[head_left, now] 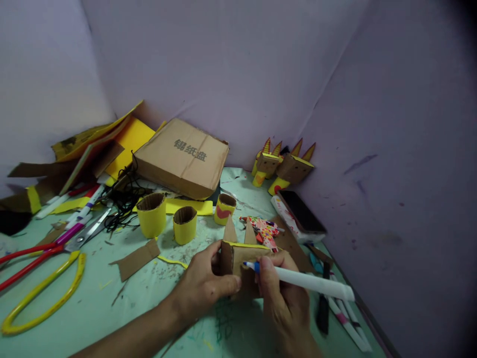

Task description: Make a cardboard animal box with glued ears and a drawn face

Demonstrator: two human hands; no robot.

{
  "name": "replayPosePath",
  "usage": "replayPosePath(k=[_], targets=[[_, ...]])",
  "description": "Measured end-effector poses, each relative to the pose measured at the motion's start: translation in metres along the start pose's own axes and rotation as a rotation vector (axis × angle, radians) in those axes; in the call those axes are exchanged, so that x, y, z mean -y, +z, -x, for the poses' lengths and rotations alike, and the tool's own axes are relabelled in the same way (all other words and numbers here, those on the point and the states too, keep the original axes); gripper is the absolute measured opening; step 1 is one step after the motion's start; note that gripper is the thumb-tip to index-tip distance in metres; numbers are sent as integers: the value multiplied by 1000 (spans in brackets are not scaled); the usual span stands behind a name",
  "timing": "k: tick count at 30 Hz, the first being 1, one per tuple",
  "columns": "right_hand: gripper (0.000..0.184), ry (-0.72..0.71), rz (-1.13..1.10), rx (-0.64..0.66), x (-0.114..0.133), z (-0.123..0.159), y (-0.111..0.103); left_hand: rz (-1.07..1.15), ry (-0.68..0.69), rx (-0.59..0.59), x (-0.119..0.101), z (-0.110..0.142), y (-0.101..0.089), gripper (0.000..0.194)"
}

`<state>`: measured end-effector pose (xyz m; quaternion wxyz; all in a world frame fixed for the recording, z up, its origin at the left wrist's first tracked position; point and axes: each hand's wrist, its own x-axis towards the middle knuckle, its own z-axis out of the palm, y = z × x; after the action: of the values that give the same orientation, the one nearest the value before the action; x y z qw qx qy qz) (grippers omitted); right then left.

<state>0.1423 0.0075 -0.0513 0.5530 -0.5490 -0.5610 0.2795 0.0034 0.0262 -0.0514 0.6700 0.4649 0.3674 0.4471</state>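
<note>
My left hand (204,278) grips the left side of a small cardboard box head (241,254) that has two pointed ears and a yellow strip along its top edge. In my right hand (285,298) is a white felt-tip marker (316,284) with a blue collar. Its tip is at the front face of the box head, touching or very close. Some right-hand fingers rest against the box's right side. Beyond my hands stand a yellow cardboard tube (151,221), a smaller yellow tube (185,228) and a yellow tube with a red heart shape (225,213).
Large scissors (76,241) with red and yellow handles lie at left, near tangled black cord (124,199). A cardboard carton (182,159) stands at the back. Finished cardboard figures (292,169) stand back right, behind a phone (301,211). Several markers (348,323) lie along the right edge.
</note>
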Motion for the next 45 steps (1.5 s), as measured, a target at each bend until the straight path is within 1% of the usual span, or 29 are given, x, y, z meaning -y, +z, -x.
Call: replayPosePath(k=[4, 6, 8, 11, 16, 25, 38, 42, 45], targets=[[33, 5, 0, 11, -2, -1, -1, 6, 4, 12, -1, 0, 0, 47], [33, -13, 7, 39, -5, -1, -1, 12, 4, 19, -2, 0, 0, 52], [33, -18, 23, 60, -7, -2, -2, 2, 6, 23, -4, 1, -1, 53], [32, -26, 36, 58, -12, -2, -2, -1, 20, 34, -4, 3, -1, 53], [29, -152, 74, 72, -17, -5, -4, 6, 9, 24, -2, 3, -1, 54], [28, -236, 116, 56, -12, -6, -5, 16, 27, 38, 0, 0, -1, 55], [28, -257, 177, 36, -9, -8, -4, -1, 35, 29, 4, 1, -4, 57], [27, -286, 163, 42, -7, -8, -3, -4, 31, 31, 3, 0, -3, 58], [27, -268, 144, 44, -7, -8, -2, 1, 30, 32, 3, -1, -3, 58]])
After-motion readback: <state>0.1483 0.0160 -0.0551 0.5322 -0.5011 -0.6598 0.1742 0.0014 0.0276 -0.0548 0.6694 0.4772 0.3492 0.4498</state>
